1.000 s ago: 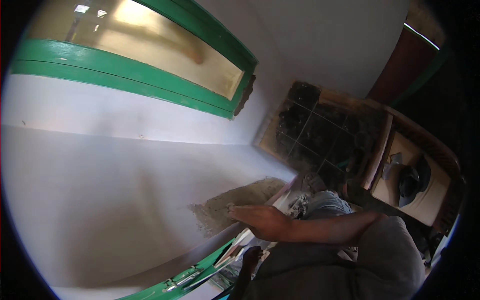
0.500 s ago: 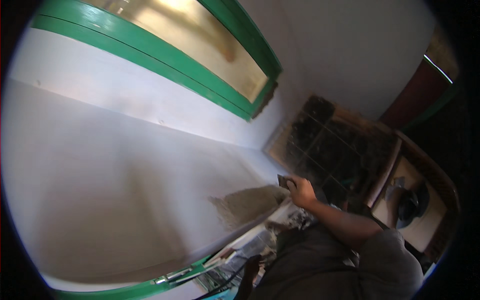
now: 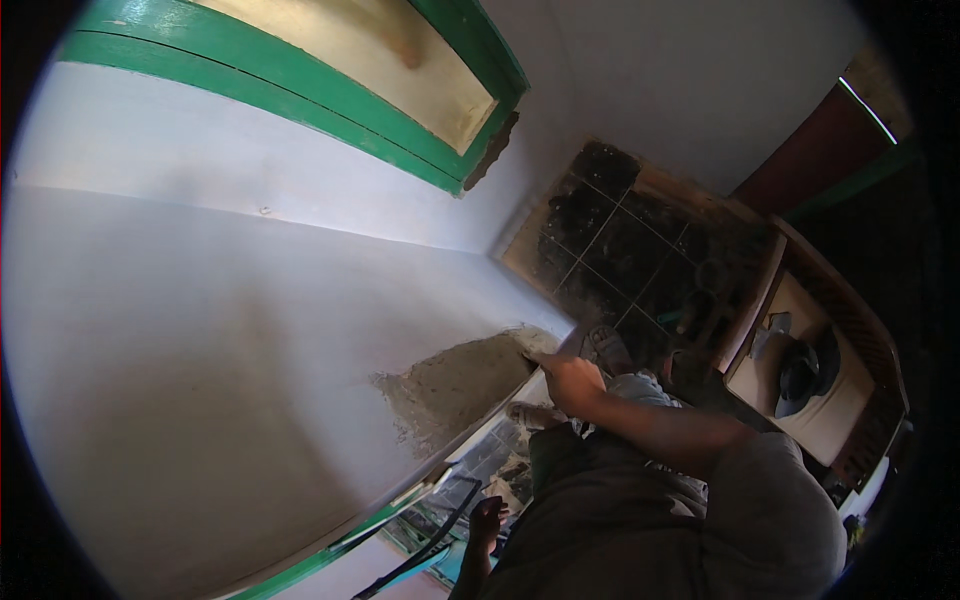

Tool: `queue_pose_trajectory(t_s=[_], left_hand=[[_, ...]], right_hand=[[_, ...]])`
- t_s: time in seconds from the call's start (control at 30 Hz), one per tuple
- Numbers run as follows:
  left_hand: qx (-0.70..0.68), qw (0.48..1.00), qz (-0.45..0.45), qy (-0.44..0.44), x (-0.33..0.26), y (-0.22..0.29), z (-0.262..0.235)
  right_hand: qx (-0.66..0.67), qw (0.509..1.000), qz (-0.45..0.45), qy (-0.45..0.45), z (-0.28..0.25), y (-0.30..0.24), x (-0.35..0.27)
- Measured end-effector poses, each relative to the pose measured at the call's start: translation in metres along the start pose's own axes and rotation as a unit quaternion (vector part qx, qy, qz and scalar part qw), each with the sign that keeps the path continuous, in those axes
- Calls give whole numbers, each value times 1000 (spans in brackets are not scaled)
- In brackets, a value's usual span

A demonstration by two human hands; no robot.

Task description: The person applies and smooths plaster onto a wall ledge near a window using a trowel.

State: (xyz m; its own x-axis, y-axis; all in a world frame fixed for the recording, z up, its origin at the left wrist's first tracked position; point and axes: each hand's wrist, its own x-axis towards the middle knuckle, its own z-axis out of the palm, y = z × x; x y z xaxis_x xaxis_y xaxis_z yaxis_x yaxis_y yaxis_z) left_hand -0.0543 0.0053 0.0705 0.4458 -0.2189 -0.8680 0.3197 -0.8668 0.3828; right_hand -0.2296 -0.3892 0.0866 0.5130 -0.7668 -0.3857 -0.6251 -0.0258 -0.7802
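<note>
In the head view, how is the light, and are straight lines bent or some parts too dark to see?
Head view: daylight falls evenly on the white wall; the green window frame curves from fisheye distortion; the yellowish pane looks washed out; the right hand, holding a flat tool at the grey plaster patch, is sharp; the left hand and the tiled floor lie in shadow.

wall (image 3: 200, 330): smooth matt paint | patch (image 3: 455, 385): rough grey plaster | frame (image 3: 300, 85): glossy green wood

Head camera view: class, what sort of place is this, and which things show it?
Probably a room being repaired: a bare grey plaster patch in the white wall, the right hand holding a scraper to it, and a green window frame above.
</note>
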Motion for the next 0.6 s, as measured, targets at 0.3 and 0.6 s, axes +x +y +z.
queue_pose_trajectory(t_s=[0.3,0.6], left_hand=[[-8,997,73,-35,12,6,4],[19,1000,-2,2,7,15,5]], right_hand=[[-35,999,-28,-29,-5,-3,-6],[-13,996,49,70,-9,18,9]])
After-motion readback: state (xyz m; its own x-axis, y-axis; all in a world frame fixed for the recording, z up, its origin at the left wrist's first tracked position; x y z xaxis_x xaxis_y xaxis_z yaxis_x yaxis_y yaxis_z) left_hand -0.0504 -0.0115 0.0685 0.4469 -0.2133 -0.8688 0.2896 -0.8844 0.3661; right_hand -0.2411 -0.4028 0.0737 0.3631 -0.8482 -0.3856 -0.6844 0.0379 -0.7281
